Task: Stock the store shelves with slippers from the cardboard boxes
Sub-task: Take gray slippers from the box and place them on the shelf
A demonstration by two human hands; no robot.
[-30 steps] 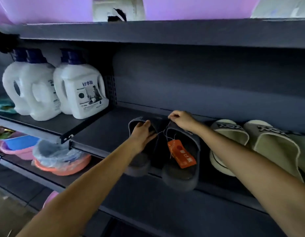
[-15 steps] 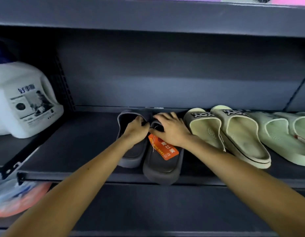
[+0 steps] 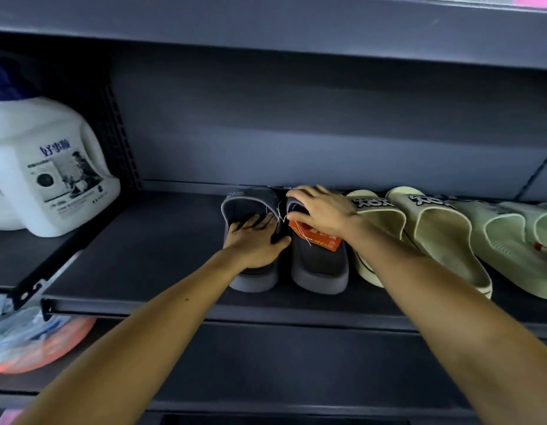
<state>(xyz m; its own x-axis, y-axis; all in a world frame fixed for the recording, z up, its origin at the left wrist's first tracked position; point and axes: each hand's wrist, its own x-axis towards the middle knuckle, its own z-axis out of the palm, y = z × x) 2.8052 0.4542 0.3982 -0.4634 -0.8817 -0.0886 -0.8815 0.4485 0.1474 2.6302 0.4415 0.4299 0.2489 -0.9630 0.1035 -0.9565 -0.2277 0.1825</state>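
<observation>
Pressing flat, straight fingers on the left grey slipper [image 3: 250,200], the left hand [image 3: 253,240] steadies it while the right hand [image 3: 324,213] clasps the strap of the right grey slipper [image 3: 319,271]. Both slippers sit on the shelf [image 3: 143,265] just left of the cream slippers [image 3: 379,219], probably for a tight row.

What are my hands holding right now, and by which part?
The right hand grips the right dark grey slide slipper by its strap; the left hand only rests flat on the footbed of the left dark grey slide slipper.
</observation>
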